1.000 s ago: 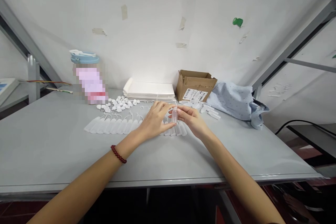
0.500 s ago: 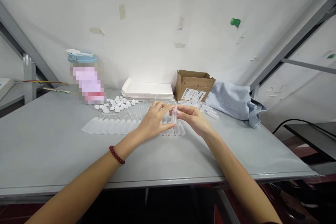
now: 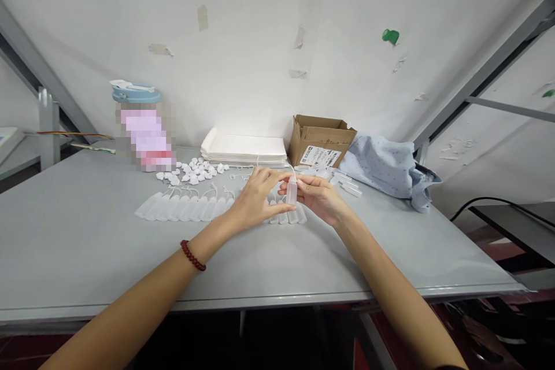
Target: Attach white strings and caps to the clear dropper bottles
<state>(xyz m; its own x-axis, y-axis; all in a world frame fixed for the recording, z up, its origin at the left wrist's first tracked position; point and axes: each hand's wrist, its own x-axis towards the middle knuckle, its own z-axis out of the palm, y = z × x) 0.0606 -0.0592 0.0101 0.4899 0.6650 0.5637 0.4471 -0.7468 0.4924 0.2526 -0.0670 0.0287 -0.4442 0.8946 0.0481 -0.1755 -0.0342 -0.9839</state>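
Between my hands a small translucent plastic bottle (image 3: 292,193) stands upright above the table, with a white cord loop rising from its top. My left hand (image 3: 255,196) pinches it, thumb near the base and fingertips at the top. The fingers of my right hand (image 3: 318,195) close on its upper right side. Behind and beneath the hands lies a row of similar bottles (image 3: 191,208) with cord loops; my left hand hides part of it. White plastic caps (image 3: 195,172) are heaped behind the row's left part. Several loose clear pieces (image 3: 349,185) lie beyond my right hand.
At the back are a stack of white sheets (image 3: 247,150) and an open cardboard box (image 3: 321,141). A light blue cloth (image 3: 381,165) lies to the right. A blue-lidded container (image 3: 135,93), blurred below, stands at the left. The grey table (image 3: 277,266) ends at its front edge.
The bottle has shifted slightly right. The fingers of my right hand have moved from its top to its side, while my left hand keeps its pinch.
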